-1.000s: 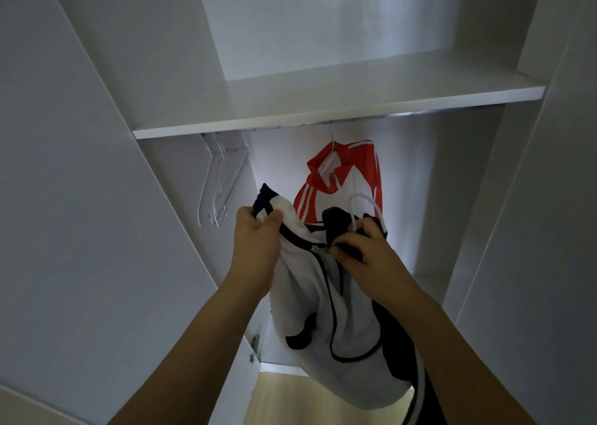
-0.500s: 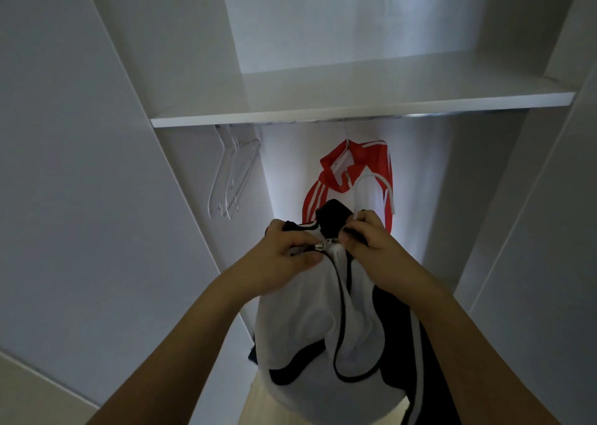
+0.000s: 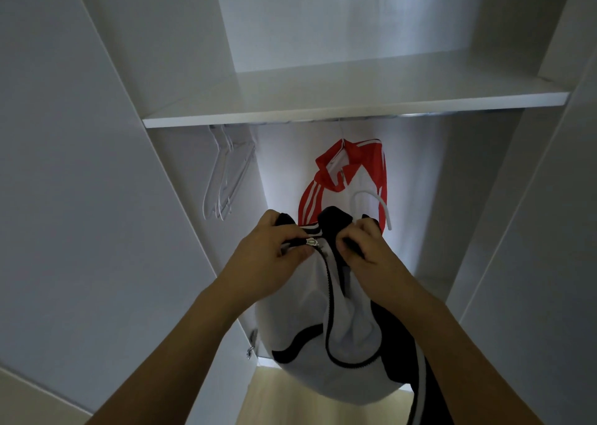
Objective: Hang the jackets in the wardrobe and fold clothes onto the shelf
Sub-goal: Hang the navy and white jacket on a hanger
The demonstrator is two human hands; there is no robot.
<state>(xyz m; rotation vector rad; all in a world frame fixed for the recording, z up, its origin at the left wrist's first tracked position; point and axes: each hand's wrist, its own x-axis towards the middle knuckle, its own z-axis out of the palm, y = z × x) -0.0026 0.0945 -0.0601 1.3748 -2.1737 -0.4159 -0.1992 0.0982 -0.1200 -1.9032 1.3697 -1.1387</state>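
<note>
Below the wardrobe shelf [image 3: 355, 104], your left hand [image 3: 271, 256] pinches the white-and-black jacket [image 3: 310, 334] at its zipper pull [image 3: 312, 241], while your right hand [image 3: 371, 260] grips the dark collar; a red jacket [image 3: 352, 172] hangs behind, empty hangers [image 3: 226, 172] left.

Head view into an open wardrobe. Both hands hold a white-and-black jacket [image 3: 323, 321] at its collar — the left hand [image 3: 268, 256] pinches at the zipper pull [image 3: 312, 241], the right hand [image 3: 371, 256] grips the dark collar. Behind hangs a red-and-white jacket [image 3: 352, 172]; empty hangers [image 3: 226, 172] hang left, beneath the shelf [image 3: 355, 101].
</note>
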